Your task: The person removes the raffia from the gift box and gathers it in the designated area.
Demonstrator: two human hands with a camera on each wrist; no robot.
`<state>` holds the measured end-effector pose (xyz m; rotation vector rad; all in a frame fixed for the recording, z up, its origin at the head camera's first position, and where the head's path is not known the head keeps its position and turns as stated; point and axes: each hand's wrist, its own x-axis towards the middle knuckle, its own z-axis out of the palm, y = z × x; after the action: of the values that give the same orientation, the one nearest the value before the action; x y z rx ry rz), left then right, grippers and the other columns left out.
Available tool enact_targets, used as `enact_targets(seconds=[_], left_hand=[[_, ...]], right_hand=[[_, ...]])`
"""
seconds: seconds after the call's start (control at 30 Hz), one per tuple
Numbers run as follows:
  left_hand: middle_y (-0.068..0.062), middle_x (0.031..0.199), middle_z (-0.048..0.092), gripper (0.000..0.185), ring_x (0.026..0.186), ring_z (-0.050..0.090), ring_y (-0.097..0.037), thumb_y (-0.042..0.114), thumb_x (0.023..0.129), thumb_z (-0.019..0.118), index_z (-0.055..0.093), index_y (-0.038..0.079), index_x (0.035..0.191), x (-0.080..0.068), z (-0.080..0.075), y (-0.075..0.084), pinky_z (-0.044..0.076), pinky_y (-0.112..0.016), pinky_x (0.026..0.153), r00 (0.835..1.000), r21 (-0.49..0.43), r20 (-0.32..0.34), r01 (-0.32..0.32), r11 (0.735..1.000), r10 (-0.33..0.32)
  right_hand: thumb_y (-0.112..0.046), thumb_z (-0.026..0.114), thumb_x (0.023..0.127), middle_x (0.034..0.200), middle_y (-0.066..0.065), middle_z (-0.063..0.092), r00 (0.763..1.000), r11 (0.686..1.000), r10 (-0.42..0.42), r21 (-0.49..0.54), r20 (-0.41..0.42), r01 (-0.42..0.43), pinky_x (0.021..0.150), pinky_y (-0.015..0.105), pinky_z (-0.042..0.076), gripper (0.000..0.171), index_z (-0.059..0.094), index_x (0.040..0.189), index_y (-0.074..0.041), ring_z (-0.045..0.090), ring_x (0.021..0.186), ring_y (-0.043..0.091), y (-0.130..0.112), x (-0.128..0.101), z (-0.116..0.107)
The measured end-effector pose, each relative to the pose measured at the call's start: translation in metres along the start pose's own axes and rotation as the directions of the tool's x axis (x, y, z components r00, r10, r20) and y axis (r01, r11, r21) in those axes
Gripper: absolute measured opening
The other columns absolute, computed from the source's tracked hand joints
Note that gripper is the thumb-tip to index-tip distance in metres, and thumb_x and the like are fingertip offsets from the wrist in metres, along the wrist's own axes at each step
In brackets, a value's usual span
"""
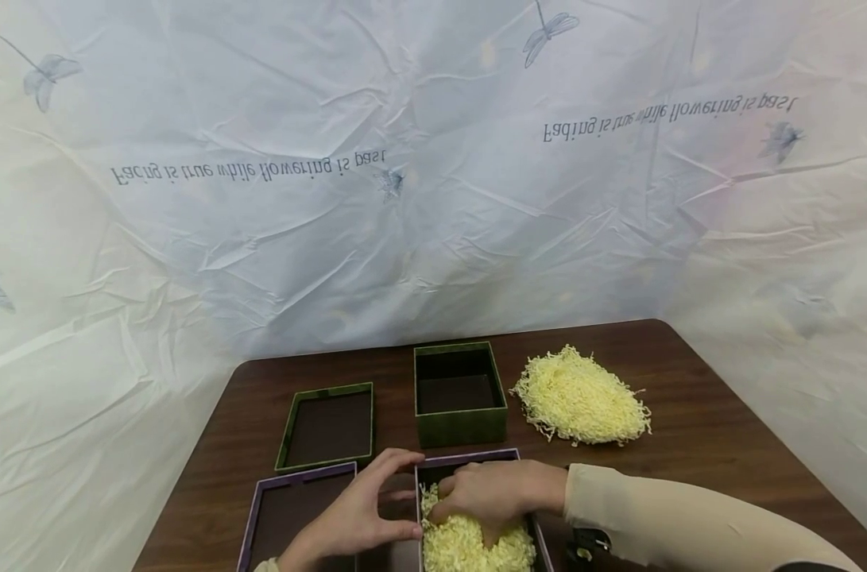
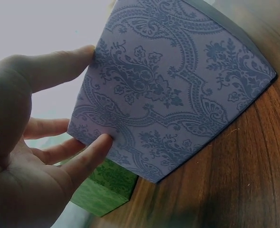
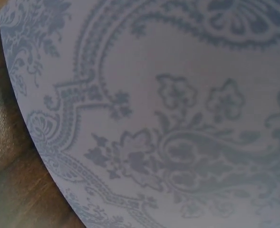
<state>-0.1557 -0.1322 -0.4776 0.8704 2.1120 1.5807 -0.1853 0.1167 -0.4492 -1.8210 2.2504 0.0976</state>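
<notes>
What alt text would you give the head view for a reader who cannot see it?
A right hand presses pale shredded paper into a purple box while the left hand steadies its side. Behind on the brown table are a green box, two lids and a paper pile.

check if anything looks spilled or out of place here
Nothing looks spilled or damaged. The loose pile of shredded paper sits heaped on the table right of the green box, its edges ragged but contained. Both lids lie flat and both boxes stand upright.
</notes>
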Motion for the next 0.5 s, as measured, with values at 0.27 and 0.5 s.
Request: enact_targets(seconds=[0.27,0.5], left_hand=[[-0.010,0.144,0.035,0.077,0.137,0.036,-0.038,0.018,0.083,0.079,0.037,0.023,0.147,0.0006,-0.0004,-0.0008,0.051,-0.028,0.099,1.000,-0.006,0.003,0.011,1.000,-0.011],[-0.010,0.145,0.035,0.076,0.138,0.035,-0.038,0.015,0.084,0.078,0.037,0.023,0.147,0.0013,-0.0002,-0.0012,0.051,-0.030,0.100,1.000,-0.013,0.004,0.010,1.000,-0.010]], right_hand=[[-0.019,0.089,0.068,0.115,-0.015,0.060,1.000,0.999,-0.018,0.033,-0.023,0.019,0.079,0.008,0.050,0.070,0.058,0.130,-0.031,0.059,0.099,-0.004,0.0035,0.0019,0.0014],[-0.006,0.085,0.071,0.105,-0.015,0.061,0.998,0.999,-0.039,0.003,-0.046,0.039,0.075,0.006,0.048,0.062,0.062,0.124,-0.031,0.057,0.091,-0.007,0.0065,0.0050,0.0021]])
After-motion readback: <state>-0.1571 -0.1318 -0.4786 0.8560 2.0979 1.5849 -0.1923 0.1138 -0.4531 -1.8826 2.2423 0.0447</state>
